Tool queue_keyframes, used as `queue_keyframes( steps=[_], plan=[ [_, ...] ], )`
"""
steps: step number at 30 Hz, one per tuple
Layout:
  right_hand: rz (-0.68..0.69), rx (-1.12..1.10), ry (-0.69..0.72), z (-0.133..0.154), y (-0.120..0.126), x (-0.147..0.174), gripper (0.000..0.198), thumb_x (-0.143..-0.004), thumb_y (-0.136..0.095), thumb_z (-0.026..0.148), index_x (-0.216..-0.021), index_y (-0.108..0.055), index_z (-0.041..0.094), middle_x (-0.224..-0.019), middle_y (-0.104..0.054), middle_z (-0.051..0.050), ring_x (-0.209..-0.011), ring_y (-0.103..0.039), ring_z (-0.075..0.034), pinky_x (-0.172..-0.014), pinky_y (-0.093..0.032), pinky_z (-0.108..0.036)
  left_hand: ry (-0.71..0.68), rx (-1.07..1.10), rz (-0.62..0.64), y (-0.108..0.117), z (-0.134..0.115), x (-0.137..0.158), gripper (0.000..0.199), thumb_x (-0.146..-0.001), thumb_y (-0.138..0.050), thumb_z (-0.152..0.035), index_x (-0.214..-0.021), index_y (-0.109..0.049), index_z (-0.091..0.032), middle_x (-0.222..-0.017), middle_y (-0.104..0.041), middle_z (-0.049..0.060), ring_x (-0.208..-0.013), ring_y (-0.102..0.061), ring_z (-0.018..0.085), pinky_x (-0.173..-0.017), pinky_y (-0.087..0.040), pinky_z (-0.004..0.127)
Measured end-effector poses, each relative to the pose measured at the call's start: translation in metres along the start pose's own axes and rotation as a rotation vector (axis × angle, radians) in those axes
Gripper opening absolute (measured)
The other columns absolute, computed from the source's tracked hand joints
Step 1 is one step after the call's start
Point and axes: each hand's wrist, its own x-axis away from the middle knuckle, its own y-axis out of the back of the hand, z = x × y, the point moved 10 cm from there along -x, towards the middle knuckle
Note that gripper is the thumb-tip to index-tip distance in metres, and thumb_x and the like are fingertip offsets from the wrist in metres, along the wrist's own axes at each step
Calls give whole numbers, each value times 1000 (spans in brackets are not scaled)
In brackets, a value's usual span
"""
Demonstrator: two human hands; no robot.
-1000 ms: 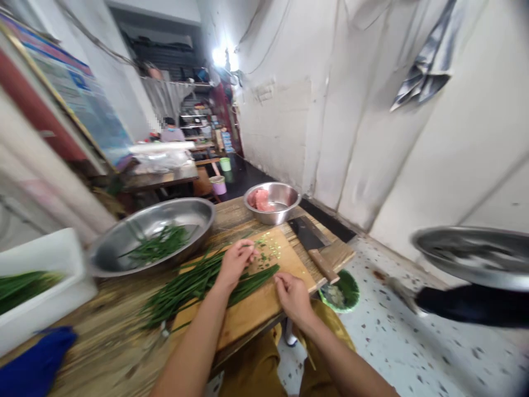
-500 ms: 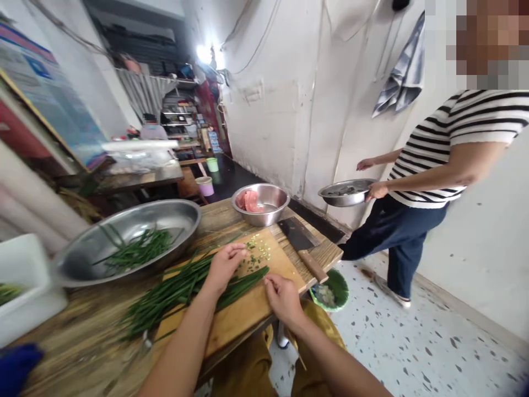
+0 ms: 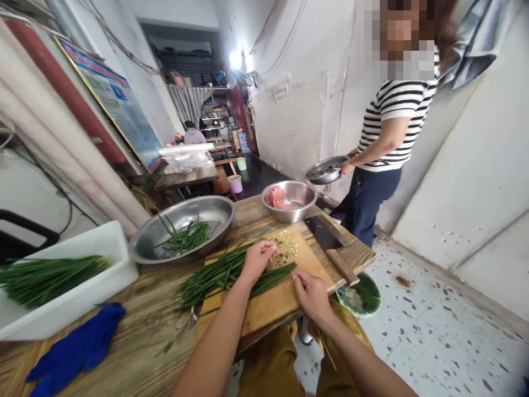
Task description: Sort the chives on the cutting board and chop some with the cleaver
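Note:
A bunch of long green garlic chives (image 3: 223, 273) lies across the wooden cutting board (image 3: 264, 317). My left hand (image 3: 259, 260) is over the bunch, thumb and fingers pressed together; anything between them is too small to make out. At the cut ends of the chives is my right hand (image 3: 312, 295), also closed in a pinch, its fingertips at or just beside the ends; I cannot tell whether they grip anything. Small chopped bits (image 3: 287, 245) are scattered on the board's far side. A cleaver (image 3: 326, 234) with a wooden handle rests right of the board.
Behind the board stand a steel basin (image 3: 140, 251) with cut chives and a steel bowl (image 3: 300, 212) with pink meat. At left are a white bin (image 3: 124, 242) of chives and a blue glove (image 3: 80, 350). A green-lined bucket (image 3: 374, 300) is below; a person (image 3: 388, 138) holds a pan.
My view has swung left, showing more of the white bin and glove. The person in stripes has moved farther off with the pan. My hands keep nearly the same pose over the board.

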Motion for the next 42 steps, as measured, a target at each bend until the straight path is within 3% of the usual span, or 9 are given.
queue_keyframes(
  steps=[7,13,22,42],
  plan=[
    [4,-1,5,1,0,0,28,-88,-40,25,-88,-68,19,-74,-70,-3,-68,-65,-17,-64,-46,-22,-8,-49,7,-2,2,1,21,-73,-57,-34,-76,-62,-14,-74,-70,5,-45,-48,8,-45,-34,19],
    [-7,14,2,1,0,0,29,-87,-41,25,-89,-69,18,-73,-71,-4,-65,-65,-17,-62,-46,-22,-62,-153,-11,-2,2,0,21,-72,-58,-33,-77,-68,-15,-71,-69,4,-61,-59,15,-54,-42,22],
    [-18,13,-2,-2,0,-1,29,-86,-41,26,-90,-69,17,-78,-73,-5,-68,-66,-18,-61,-46,-23,-26,-113,9,-6,2,1,19,-71,-59,-29,-79,-68,-15,-73,-70,5,-66,-63,17,-59,-46,25],
    [-23,27,-1,0,1,0,28,-86,-42,25,-89,-69,17,-76,-73,-4,-67,-66,-17,-62,-45,-22,49,20,19,-7,8,2,14,-67,-62,-24,-76,-64,-13,-66,-67,2,-50,-54,9,-50,-40,19]
  ],
)
